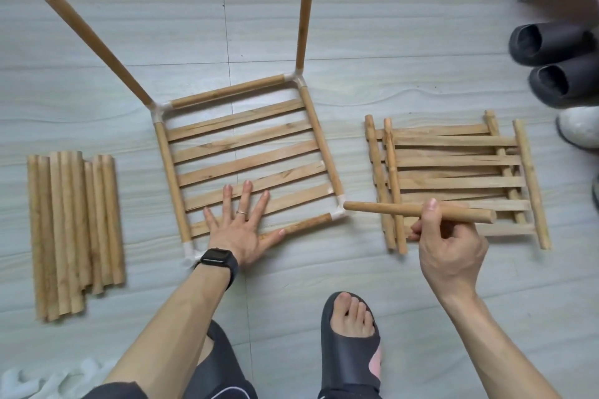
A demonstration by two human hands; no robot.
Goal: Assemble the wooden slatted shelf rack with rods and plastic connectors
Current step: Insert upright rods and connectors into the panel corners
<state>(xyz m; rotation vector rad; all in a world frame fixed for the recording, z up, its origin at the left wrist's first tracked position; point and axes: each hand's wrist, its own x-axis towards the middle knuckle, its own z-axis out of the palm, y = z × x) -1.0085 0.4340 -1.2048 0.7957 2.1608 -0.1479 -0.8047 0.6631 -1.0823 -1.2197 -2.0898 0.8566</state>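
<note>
Wooden rod (382, 210) gripped in right hand (450, 249); left hand (241, 233) lies flat on slatted shelf (241, 142).

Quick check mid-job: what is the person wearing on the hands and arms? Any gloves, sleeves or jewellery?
No gloves and no sleeves in view. The left hand has a thin metal ring on one finger, and its wrist carries a black watch with a dark rectangular face and a black band. The right hand and its wrist wear nothing.
</note>
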